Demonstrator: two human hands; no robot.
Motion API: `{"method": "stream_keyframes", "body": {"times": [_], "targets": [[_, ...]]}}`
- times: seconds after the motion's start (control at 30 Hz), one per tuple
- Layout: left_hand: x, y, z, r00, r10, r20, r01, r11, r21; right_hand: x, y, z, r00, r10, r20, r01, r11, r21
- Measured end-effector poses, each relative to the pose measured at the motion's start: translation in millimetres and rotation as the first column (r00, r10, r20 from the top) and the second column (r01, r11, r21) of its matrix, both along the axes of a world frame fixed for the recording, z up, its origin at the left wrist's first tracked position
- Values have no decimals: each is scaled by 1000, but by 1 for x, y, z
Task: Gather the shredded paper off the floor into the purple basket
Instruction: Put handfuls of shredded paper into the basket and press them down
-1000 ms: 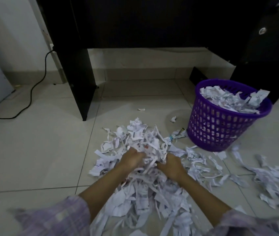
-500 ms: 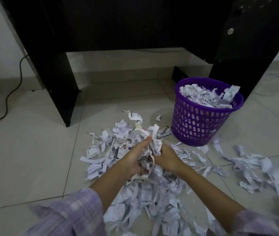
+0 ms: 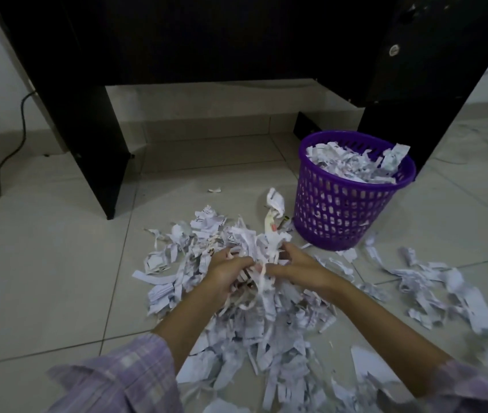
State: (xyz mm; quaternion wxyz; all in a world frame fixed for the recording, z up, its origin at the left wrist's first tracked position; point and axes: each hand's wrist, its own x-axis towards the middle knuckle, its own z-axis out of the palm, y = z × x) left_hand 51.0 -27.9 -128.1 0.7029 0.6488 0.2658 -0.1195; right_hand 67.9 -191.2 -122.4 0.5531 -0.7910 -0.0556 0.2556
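Both hands, left hand (image 3: 225, 274) and right hand (image 3: 297, 268), clutch shredded paper (image 3: 254, 251); print unreadable.

head view: one wide-angle camera, worn on the head | faces forward and down at the floor (image 3: 43, 263) | close above both forearms, hands mid-frame | black desk (image 3: 207, 40) fills the top | no second view
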Motion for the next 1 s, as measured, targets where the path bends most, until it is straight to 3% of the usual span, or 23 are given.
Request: {"method": "stream_keyframes", "body": {"times": [0.17, 0.3, 0.47, 0.8, 1.0], "targets": [[16, -5, 13, 990, -69, 122, 55, 992, 115, 9, -12, 6, 964, -121, 237, 114, 993, 43], [21, -12, 29, 985, -122, 124, 123, 992, 4, 14, -16, 18, 932, 82, 354, -80, 997, -20], [26, -23, 35, 976, -139, 170, 163, 977, -136, 16, -15, 8, 978, 101, 180, -124, 984, 125], [17, -21, 31, 923, -230, 307, 216, 973, 79, 14, -28, 2, 982, -154, 114, 127, 969, 211], [8, -28, 14, 850, -431, 304, 402, 902, 155, 20, -34, 3, 962, -272, 19, 255, 923, 289]]}}
